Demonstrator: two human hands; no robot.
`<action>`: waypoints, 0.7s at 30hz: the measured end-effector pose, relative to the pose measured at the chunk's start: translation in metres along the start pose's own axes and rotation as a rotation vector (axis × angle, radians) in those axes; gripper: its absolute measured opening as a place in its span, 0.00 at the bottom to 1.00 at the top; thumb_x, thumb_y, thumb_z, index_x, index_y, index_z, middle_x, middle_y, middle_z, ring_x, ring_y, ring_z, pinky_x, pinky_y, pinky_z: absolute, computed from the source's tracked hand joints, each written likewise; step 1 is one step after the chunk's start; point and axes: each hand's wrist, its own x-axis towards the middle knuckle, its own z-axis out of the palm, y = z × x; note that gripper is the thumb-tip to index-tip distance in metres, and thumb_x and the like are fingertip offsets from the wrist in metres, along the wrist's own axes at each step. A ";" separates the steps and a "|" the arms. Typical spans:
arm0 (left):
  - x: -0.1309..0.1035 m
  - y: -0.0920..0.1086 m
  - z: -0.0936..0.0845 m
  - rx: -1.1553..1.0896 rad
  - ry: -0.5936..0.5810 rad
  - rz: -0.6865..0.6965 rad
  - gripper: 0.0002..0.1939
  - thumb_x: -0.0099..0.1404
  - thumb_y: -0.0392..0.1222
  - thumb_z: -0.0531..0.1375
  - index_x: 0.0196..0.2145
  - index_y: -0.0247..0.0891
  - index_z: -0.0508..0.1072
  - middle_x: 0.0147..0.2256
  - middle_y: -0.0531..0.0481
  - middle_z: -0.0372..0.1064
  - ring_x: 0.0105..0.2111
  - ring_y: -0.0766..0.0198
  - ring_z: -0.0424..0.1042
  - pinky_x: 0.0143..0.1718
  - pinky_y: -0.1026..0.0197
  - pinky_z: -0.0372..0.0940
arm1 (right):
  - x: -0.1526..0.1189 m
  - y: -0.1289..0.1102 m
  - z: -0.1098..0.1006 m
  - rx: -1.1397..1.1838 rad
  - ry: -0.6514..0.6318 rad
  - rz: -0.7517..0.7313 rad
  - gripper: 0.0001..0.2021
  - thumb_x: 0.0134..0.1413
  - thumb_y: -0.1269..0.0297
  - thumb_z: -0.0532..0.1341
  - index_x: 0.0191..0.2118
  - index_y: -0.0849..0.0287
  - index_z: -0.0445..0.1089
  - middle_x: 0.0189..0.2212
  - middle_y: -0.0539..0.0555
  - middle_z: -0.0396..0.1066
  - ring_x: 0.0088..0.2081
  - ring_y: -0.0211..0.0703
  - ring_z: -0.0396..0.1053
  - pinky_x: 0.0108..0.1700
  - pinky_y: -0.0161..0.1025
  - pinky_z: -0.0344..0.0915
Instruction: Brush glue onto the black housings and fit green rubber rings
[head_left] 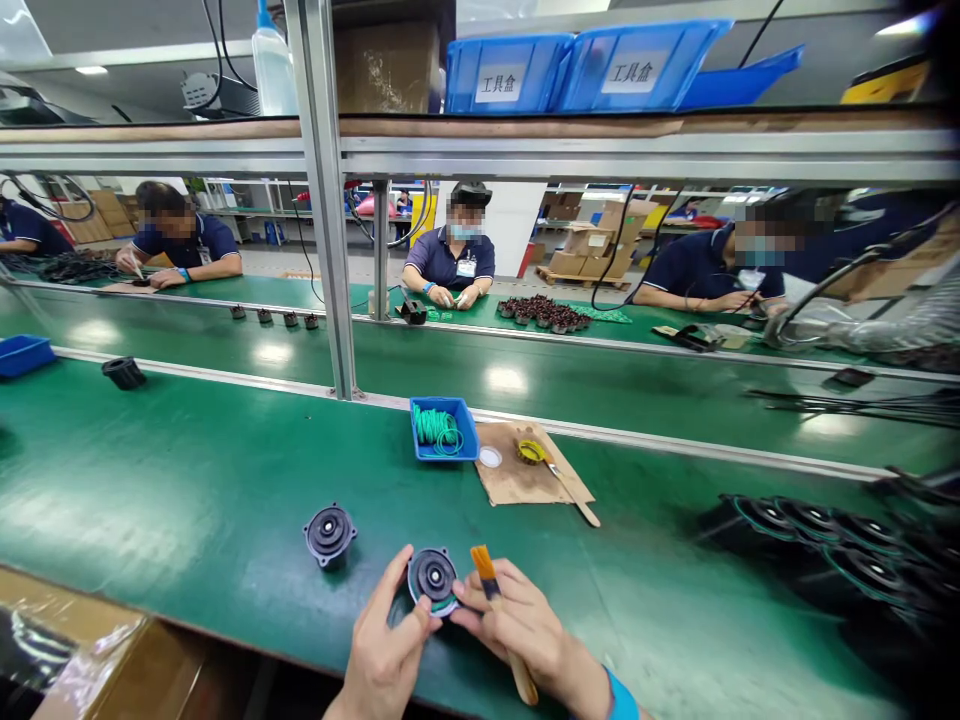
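My left hand (390, 635) grips a round black motor-like part (433, 577) with a ringed top and a light rim, just above the front of the bench. A green rubber ring (444, 604) shows along the part's lower right edge. In my right hand (517, 625) is a brush (486, 572) with orange bristles pointing up and a wooden handle slanting down past the palm. The fingertips of that hand also touch the part's right side, at the ring. A second part of the same kind (330, 535) stands upright on the bench to the left.
Behind my hands are a blue bin (472, 445) of green rings and cardboard (504, 482) bearing a small yellow-rimmed pot (531, 452) and another brush (577, 498). Several finished-looking black parts (847, 550) stand at right. A metal post (326, 200) rises behind; people work opposite.
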 end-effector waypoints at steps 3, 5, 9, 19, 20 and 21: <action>0.002 0.004 0.001 0.005 0.033 0.019 0.17 0.65 0.24 0.55 0.46 0.41 0.72 0.62 0.37 0.60 0.55 0.53 0.71 0.50 0.54 0.74 | -0.005 -0.004 0.005 0.028 -0.014 0.018 0.12 0.62 0.76 0.59 0.28 0.54 0.70 0.31 0.53 0.79 0.32 0.42 0.74 0.39 0.45 0.71; 0.003 0.005 0.000 -0.009 0.054 0.002 0.14 0.65 0.25 0.55 0.42 0.41 0.74 0.62 0.39 0.60 0.54 0.53 0.72 0.50 0.54 0.74 | -0.002 -0.008 0.006 0.065 0.016 0.033 0.12 0.62 0.76 0.59 0.30 0.55 0.70 0.31 0.53 0.79 0.32 0.42 0.75 0.39 0.44 0.71; 0.004 0.004 -0.002 -0.079 0.075 -0.168 0.04 0.66 0.34 0.60 0.34 0.41 0.74 0.55 0.41 0.68 0.47 0.56 0.77 0.46 0.56 0.75 | 0.014 -0.017 -0.004 0.285 0.173 0.314 0.04 0.62 0.70 0.61 0.36 0.54 0.67 0.32 0.51 0.79 0.34 0.42 0.76 0.39 0.39 0.72; 0.006 0.003 -0.004 -0.131 -0.067 -0.525 0.33 0.58 0.42 0.66 0.59 0.38 0.62 0.53 0.38 0.71 0.51 0.49 0.74 0.52 0.47 0.71 | 0.032 -0.021 -0.039 0.595 0.292 0.860 0.28 0.61 0.39 0.54 0.48 0.60 0.74 0.18 0.49 0.63 0.16 0.33 0.58 0.16 0.31 0.55; 0.007 0.003 -0.004 -0.136 -0.086 -0.549 0.33 0.57 0.41 0.67 0.58 0.38 0.63 0.52 0.39 0.72 0.52 0.48 0.73 0.52 0.46 0.70 | 0.033 -0.023 -0.041 0.591 0.278 0.893 0.28 0.60 0.39 0.56 0.46 0.61 0.75 0.19 0.49 0.64 0.17 0.34 0.60 0.17 0.31 0.56; 0.007 0.002 -0.003 -0.143 -0.101 -0.571 0.32 0.55 0.41 0.68 0.56 0.39 0.65 0.52 0.40 0.72 0.51 0.48 0.73 0.52 0.46 0.70 | 0.035 -0.025 -0.042 0.599 0.268 0.931 0.27 0.59 0.40 0.57 0.44 0.61 0.76 0.20 0.51 0.66 0.18 0.34 0.62 0.17 0.31 0.58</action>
